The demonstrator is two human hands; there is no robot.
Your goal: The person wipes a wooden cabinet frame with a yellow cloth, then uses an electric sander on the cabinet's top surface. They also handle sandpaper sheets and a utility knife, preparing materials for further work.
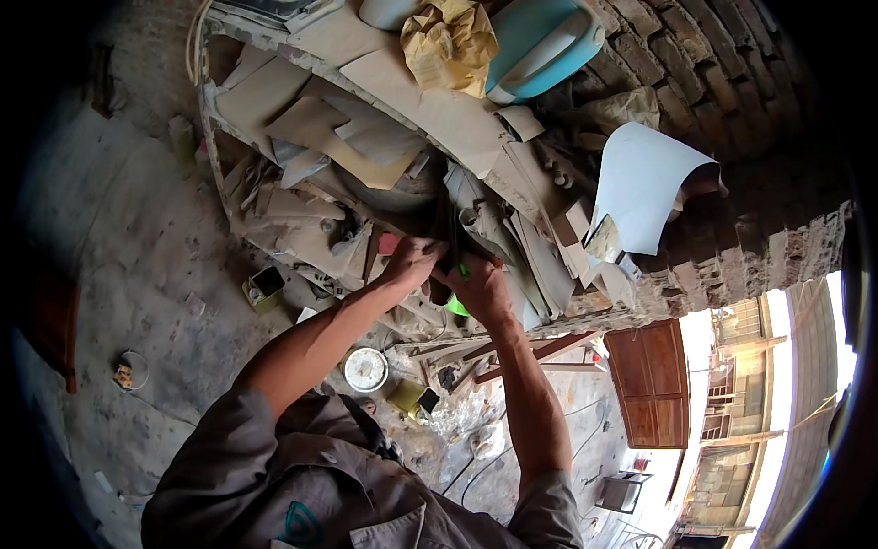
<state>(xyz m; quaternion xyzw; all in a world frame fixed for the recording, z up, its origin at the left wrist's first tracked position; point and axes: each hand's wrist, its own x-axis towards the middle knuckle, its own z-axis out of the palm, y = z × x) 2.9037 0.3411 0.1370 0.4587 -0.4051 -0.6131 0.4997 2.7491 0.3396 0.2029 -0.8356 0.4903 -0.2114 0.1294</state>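
Observation:
Both my arms reach into a cluttered shelf [412, 87] stuffed with sheets of paper and card. My left hand [416, 260] is closed, its fingers curled at the edge of a dark gap; what they hold, if anything, is hidden. Beside it lies a small red piece [389, 243]. Close against it on the right, my right hand [483, 291] is closed too, with a small bright green bit [464, 270] showing at its fingers. The rest of that thing cannot be made out. Tan sandpaper-like sheets [366, 156] lie just beyond the hands.
On the shelf top sit a crumpled brown paper bag [448, 46] and a light blue plastic container [540, 50]. A curled white sheet [640, 188] leans at the right by a brick wall [722, 247]. Below are a white bucket [366, 370] and a yellowish can [407, 398].

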